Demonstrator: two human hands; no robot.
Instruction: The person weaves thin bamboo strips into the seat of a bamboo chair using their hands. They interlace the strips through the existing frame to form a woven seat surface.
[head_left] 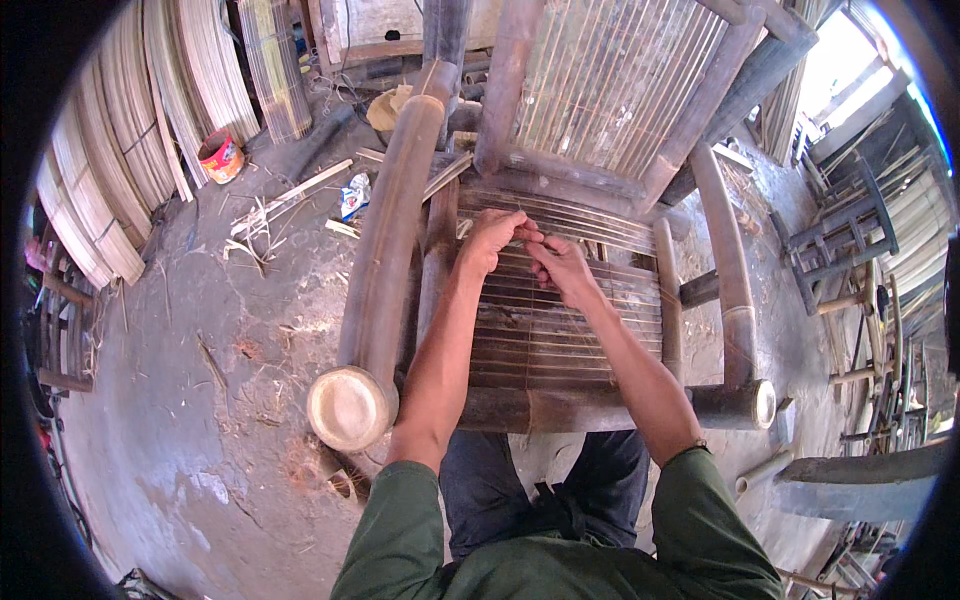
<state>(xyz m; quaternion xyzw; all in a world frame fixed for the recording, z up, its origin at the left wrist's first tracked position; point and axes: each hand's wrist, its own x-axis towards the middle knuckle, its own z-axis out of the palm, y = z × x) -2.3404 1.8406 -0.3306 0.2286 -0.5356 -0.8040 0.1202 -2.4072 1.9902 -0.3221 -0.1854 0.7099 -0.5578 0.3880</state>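
Note:
In front of me stands a bamboo chair with thick pole armrests [385, 220] and a slatted backrest [620, 80]. Its seat is made of thin, spaced slats [570, 335] running side to side. Over the rear part of the seat, my left hand [492, 238] is closed in a pinch. My right hand [563, 268] is closed too, its fingertips close to those of the left. Whatever lies between the fingers is too fine to make out. A thin binding line [531, 340] crosses the slats below the hands, toward the dark front rail [500, 408].
Bundles of bamboo strips [110, 170] lean at the far left, beside a red and yellow tin [221, 158]. Bamboo scraps [262, 235] and a blue-and-white packet [355, 196] lie on the floor. Another dark chair frame [850, 235] stands at the right.

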